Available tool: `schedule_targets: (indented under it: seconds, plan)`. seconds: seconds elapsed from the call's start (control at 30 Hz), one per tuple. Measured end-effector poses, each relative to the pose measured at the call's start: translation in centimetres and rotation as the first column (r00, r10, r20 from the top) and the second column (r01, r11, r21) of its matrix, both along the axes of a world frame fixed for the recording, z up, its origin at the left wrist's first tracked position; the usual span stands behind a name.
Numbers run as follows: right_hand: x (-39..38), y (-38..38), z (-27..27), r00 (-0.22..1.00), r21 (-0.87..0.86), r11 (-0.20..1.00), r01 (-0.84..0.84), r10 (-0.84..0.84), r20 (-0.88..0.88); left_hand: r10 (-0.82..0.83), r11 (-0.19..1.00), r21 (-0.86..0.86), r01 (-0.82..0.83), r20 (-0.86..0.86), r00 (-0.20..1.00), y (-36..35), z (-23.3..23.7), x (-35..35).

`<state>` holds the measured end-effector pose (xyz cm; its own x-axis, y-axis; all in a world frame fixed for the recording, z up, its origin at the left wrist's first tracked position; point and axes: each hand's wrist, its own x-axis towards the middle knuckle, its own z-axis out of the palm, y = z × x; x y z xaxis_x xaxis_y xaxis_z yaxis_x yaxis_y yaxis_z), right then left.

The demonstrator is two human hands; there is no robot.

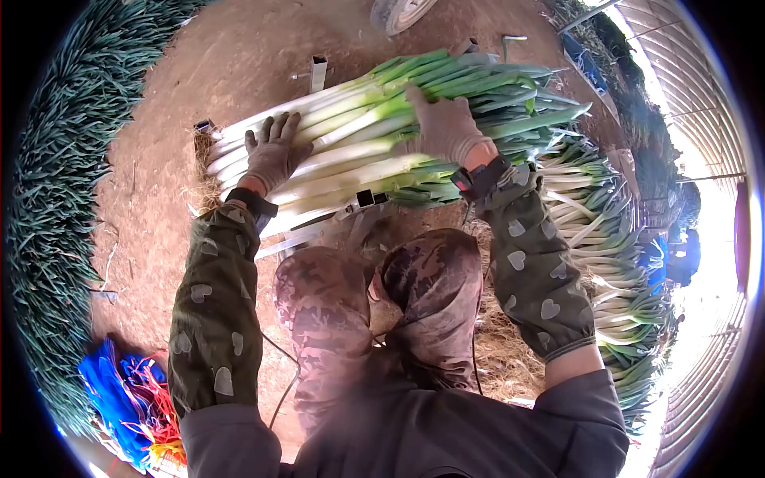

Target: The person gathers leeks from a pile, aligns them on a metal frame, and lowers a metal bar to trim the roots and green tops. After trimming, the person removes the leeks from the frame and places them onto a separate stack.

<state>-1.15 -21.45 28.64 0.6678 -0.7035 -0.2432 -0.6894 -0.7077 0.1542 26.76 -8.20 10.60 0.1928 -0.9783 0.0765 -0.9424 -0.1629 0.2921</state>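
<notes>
A large bundle of long green onions lies across a metal frame in front of my knees, white stalks to the left and green leaves to the right. My left hand, in a dirty glove, rests on the white stalks near the root end with its fingers spread. Farther right, my right hand, also gloved, lies over the stalks where white turns green, thumb and fingers apart. The roots touch an upright end piece at the left.
Rows of dark green leaves line the left side. Blue and red ties lie at the lower left. More green onions are laid out on the right, beside straw-like debris. A wheel stands at the top.
</notes>
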Motion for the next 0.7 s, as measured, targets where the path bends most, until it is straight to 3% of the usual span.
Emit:
schedule_targets:
  seconds: [0.2,0.3,0.4,0.5,0.6,0.7]
  plan:
    - [0.5,1.7,-2.3,0.992,-0.206,0.972,0.113,-0.098,0.081,0.006,1.0,0.021,-0.006,-0.002,1.0,0.0,0.2,0.0]
    - [-0.1,3.3,-2.0,0.982,-0.148,0.975,0.163,-0.146,0.12,-0.003,1.0,0.002,0.003,0.009,1.0,0.3,0.0,0.0]
    - [0.2,4.1,-1.0,0.992,-0.211,0.969,0.128,-0.126,0.023,-0.011,1.0,-0.026,0.011,0.006,1.0,0.4,-0.1,-0.2]
    - [0.3,4.4,1.2,0.982,-0.321,0.947,-0.02,-0.041,-0.184,0.006,1.0,-0.014,-0.005,0.032,0.999,0.5,0.1,0.1]
    - [-3.2,-0.1,-1.1,0.922,-0.538,0.786,-0.306,0.386,0.04,0.013,1.0,-0.005,-0.012,0.048,0.999,0.2,-0.1,-0.1]
    - [-3.5,-1.2,-1.8,0.967,-0.203,0.947,-0.25,0.254,-0.006,0.003,0.999,-0.036,-0.001,0.048,0.999,0.1,-0.4,0.0]
